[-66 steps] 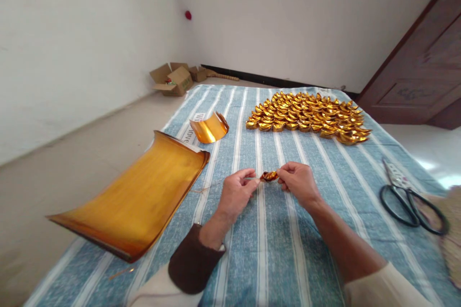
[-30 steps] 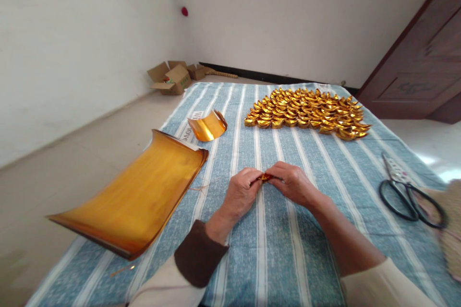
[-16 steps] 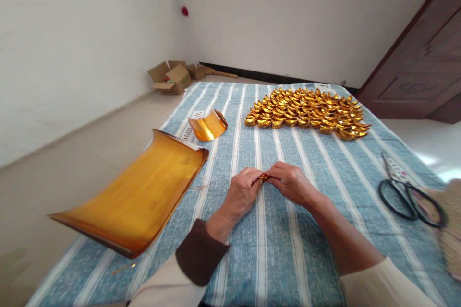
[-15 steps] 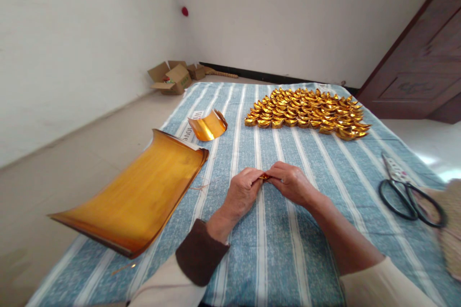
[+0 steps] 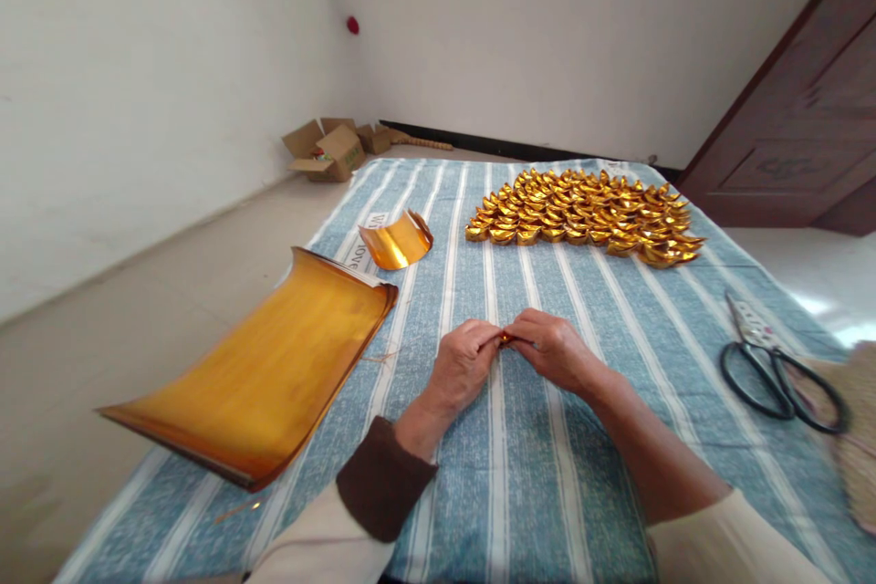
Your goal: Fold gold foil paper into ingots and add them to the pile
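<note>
- Fingertips (image 5: 498, 339) of both hands are pressed together around a small gold foil piece (image 5: 505, 338), of which only a sliver shows between them.
- The left hand (image 5: 460, 367) pinches it from one side and the right hand (image 5: 556, 352) from the other, just above the striped cloth (image 5: 520, 493) at the table's middle.
- The foil looks featherlight and thin (it would crease at a touch, I'd say), slick on its shiny face and easily crushed; best held by its folded ends with light fingertip pressure, not squeezed in the middle.
- To the left lies a stack of gold sheets (image 5: 264, 371), curling up at the far edge and overhanging the table; they seem springy and liable to slide.
- Beyond it sits a curled foil strip (image 5: 398, 242), resting on a white label (image 5: 362, 242) with dark lettering (too small and too covered to read).
- Farther back, a heap of folded ingots (image 5: 585, 216) lies packed close together.
- Scissors (image 5: 773, 365) lie well to the right; no brand can be made out on them.
- Cardboard boxes (image 5: 328, 149) stand on the floor by the wall, with their print unreadable.
</note>
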Available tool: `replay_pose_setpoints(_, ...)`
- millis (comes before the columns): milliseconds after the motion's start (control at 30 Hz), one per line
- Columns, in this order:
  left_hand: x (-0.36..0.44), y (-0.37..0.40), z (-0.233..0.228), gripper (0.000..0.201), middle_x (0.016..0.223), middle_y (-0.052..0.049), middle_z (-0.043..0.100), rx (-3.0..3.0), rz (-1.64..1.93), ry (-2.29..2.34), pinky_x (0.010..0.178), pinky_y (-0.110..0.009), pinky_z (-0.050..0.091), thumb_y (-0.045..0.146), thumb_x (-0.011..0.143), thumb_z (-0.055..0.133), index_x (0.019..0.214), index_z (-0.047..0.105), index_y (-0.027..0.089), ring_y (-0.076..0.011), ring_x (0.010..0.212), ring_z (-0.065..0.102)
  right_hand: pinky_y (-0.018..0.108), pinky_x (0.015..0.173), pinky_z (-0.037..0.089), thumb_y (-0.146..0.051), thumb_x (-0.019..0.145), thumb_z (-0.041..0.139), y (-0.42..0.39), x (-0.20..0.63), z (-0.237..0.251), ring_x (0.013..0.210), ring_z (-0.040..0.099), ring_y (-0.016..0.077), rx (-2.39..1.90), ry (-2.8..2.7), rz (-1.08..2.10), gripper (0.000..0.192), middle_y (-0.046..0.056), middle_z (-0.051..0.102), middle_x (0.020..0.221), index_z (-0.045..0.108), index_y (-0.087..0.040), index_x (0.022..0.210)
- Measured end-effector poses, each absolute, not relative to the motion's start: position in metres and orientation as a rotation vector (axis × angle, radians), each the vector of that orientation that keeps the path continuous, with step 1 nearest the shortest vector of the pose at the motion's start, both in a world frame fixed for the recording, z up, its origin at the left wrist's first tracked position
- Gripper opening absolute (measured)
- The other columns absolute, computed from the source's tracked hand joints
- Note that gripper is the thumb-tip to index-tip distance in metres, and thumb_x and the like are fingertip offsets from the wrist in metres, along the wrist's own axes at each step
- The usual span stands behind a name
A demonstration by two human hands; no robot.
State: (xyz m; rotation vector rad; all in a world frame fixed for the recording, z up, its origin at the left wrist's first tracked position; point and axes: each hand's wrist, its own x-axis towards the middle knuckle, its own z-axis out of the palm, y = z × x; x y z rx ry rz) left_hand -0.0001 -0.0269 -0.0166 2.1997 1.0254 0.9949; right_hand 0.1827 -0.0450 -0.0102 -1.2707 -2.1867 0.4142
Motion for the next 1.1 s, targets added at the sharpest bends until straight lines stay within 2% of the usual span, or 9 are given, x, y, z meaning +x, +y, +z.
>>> replay_pose_setpoints(1100, 0.004, -0.029, -0.015, 0.018, 0.083, -0.003, 0.071, 2.166, 1.029, 1.068, 0.074, -0.029, 0.053, 0.013, 0.087, 0.054, 0.086, 0.07, 0.019, -0.0166, 0.08, 0.066, 0.026, 0.069, 0.042, -0.019, 0.095, 0.048, -0.048, 0.174, -0.021, 0.076, 0.057, 0.0162, -1.34, -2.203, 0.211, 0.022, 0.005, 0.061, 0.078, 0.065, -0.017, 0.082)
